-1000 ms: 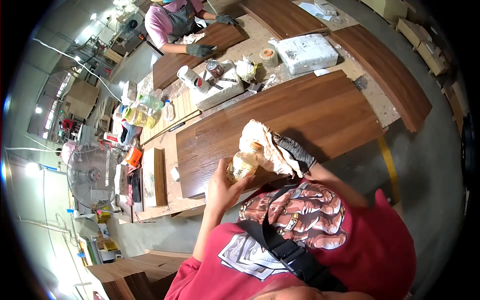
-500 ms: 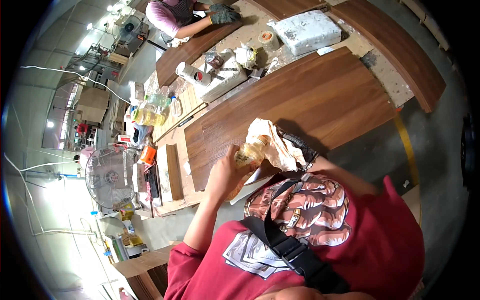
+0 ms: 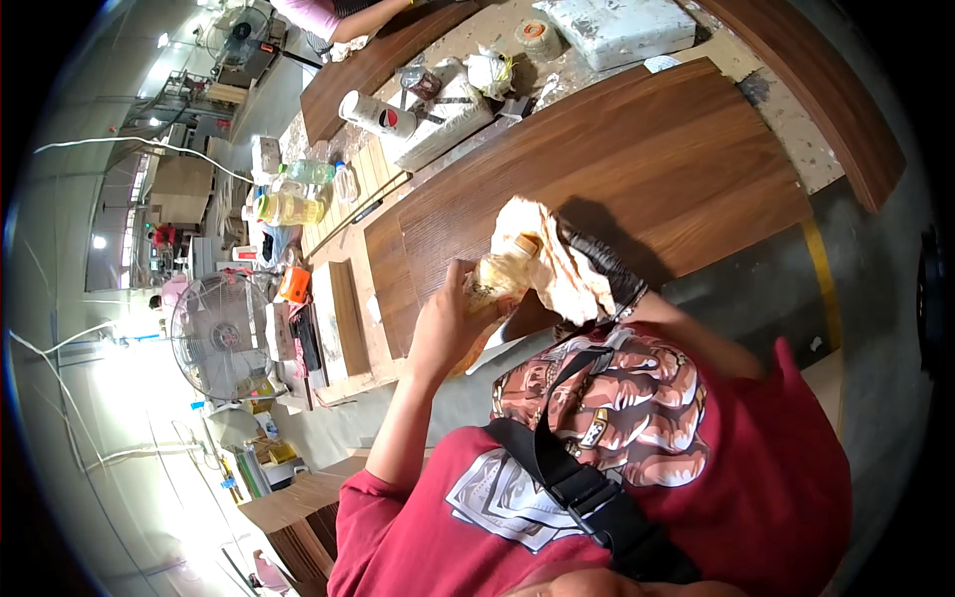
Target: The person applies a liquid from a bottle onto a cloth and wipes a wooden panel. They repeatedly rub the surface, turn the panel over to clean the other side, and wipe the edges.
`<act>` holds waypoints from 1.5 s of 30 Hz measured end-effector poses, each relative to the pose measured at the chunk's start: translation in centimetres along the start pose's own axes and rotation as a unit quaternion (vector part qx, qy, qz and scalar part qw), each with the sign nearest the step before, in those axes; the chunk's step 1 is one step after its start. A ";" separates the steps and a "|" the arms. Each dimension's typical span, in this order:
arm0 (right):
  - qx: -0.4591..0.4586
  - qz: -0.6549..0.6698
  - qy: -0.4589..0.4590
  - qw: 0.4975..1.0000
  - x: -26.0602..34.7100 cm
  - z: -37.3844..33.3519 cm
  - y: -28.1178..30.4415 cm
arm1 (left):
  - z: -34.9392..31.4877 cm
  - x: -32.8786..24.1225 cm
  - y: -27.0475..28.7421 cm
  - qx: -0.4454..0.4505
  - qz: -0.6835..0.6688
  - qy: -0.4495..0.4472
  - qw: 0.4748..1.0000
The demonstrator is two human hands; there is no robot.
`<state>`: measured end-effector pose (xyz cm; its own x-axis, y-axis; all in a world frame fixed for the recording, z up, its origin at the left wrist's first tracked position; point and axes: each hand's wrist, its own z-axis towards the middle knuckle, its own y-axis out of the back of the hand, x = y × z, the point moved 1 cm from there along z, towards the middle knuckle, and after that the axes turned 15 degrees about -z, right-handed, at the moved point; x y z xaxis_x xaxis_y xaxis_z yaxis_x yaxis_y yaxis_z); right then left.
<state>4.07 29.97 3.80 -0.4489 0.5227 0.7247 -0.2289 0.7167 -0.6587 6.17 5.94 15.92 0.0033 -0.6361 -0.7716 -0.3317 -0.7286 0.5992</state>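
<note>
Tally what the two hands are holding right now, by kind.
Bottle, in the bare left hand: 1
Rag, in the gloved right hand: 1
Total: 2

My left hand [image 3: 443, 323] was bare, raised in front of my chest, its forearm rising from the lower left with the elbow bent. Its fingers [image 3: 468, 289] were curled closed in a grip. My right hand [image 3: 597, 269], in a dark glove, sat just right of it, wrist bent, fingers mostly hidden.
</note>
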 end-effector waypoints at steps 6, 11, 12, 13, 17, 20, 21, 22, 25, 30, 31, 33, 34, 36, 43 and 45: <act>0.051 0.078 -0.012 0.996 0.8 2.7 -1.2 | -0.7 2.2 -2.2 -0.093 -0.130 -0.078 0.984; -0.048 -0.128 0.180 0.974 4.0 5.3 -0.4 | -2.3 4.4 -0.2 -0.234 -0.284 -0.129 0.921; -0.084 -0.128 0.155 0.976 5.1 5.1 -0.9 | -3.1 6.7 0.7 -0.279 -0.268 -0.143 0.911; -0.122 -0.128 0.132 0.975 6.4 4.8 -1.2 | -3.7 9.1 1.7 -0.311 -0.299 -0.137 0.892; -0.091 -0.424 0.287 0.854 7.9 7.4 2.6 | -4.9 12.6 5.6 -0.435 -0.325 -0.123 0.831; -0.023 -0.285 -0.005 0.958 5.3 8.2 1.9 | -5.7 18.9 8.2 -0.518 -0.267 -0.099 0.807; 0.111 0.040 -0.079 0.990 2.9 8.7 1.1 | -5.5 20.4 8.5 -0.525 -0.276 -0.086 0.800; 0.231 0.362 -0.150 0.891 1.1 8.6 -0.3 | -5.5 22.3 8.6 -0.534 -0.283 -0.069 0.794; 0.155 0.210 -0.162 0.952 -1.6 8.2 -3.7 | -5.3 26.7 7.2 -0.551 -0.247 -0.046 0.796; 0.227 0.234 -0.111 0.939 2.9 15.7 -1.4 | -4.7 29.0 3.8 -0.563 -0.211 -0.005 0.799; 0.164 0.231 -0.081 0.956 3.5 16.3 -1.1 | -4.9 28.7 3.3 -0.561 -0.201 -0.006 0.803; 0.147 0.221 -0.015 0.964 3.6 16.5 -0.9 | -4.8 28.2 3.2 -0.567 -0.172 0.001 0.805; 0.176 0.281 -0.062 0.941 2.3 16.8 1.3 | -3.2 27.3 3.3 -0.558 -0.158 -0.001 0.814; 0.211 0.545 -0.228 0.779 -1.5 14.8 1.8 | -2.8 28.3 3.7 -0.554 -0.170 -0.001 0.815; 0.226 0.575 -0.195 0.761 0.2 10.0 -4.8 | -6.6 30.3 3.6 -0.622 -0.183 0.030 0.761; 0.231 0.343 -0.107 0.904 3.4 12.0 -2.8 | -6.2 31.0 3.9 -0.617 -0.169 0.025 0.768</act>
<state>-7.18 24.19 5.66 -0.7679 0.6342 0.0896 -0.1470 -0.0384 -0.9884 10.80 -18.20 -4.39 -0.0611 -0.3446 -0.9368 0.8425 -0.5210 0.1367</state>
